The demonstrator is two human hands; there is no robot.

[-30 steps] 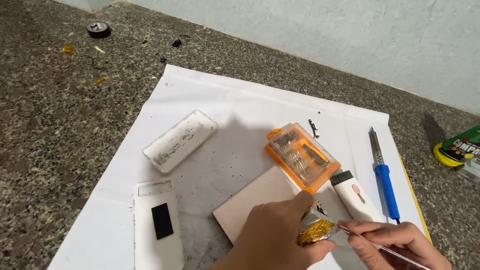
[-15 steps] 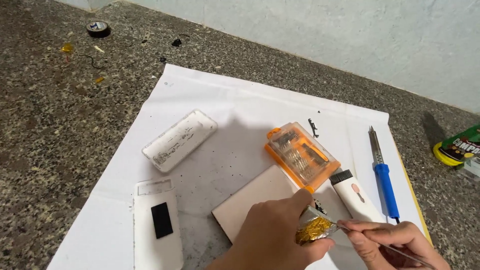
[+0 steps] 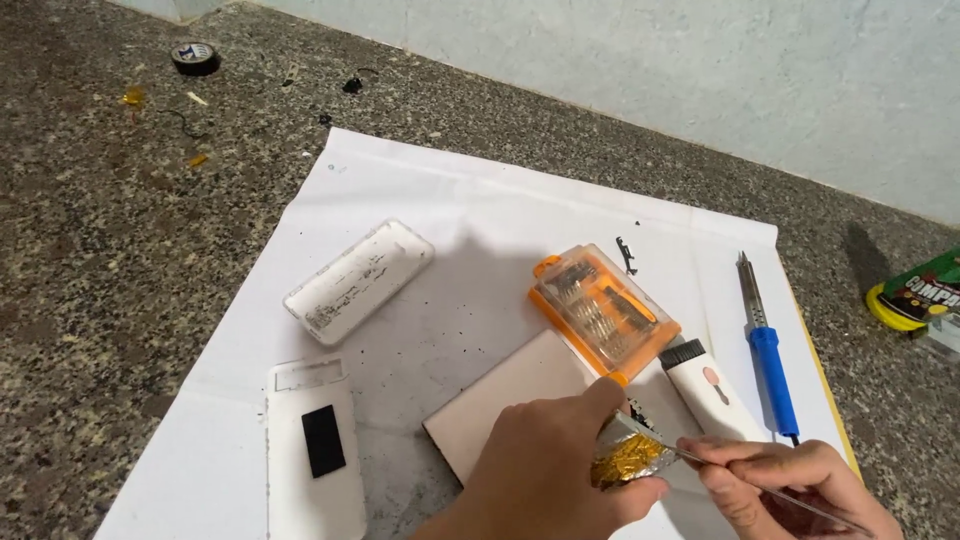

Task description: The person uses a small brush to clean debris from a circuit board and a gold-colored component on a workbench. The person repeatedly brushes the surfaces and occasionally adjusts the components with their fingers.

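Left hand (image 3: 545, 475) pinches gold-foil part (image 3: 625, 460), mostly hidden; right hand (image 3: 790, 485) grips thin tool (image 3: 700, 460), end cut off.

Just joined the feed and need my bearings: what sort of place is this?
Probably an improvised electronics repair spot: a white paper sheet spread on speckled stone, with a blue-handled soldering iron and an orange screwdriver-bit case.

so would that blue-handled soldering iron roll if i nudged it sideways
Probably: the blue-handled soldering iron looks round and slim, lying flat on the white paper sheet. It seems stiff, likely front-heavy at its metal tip, so it may pivot rather than roll straight.
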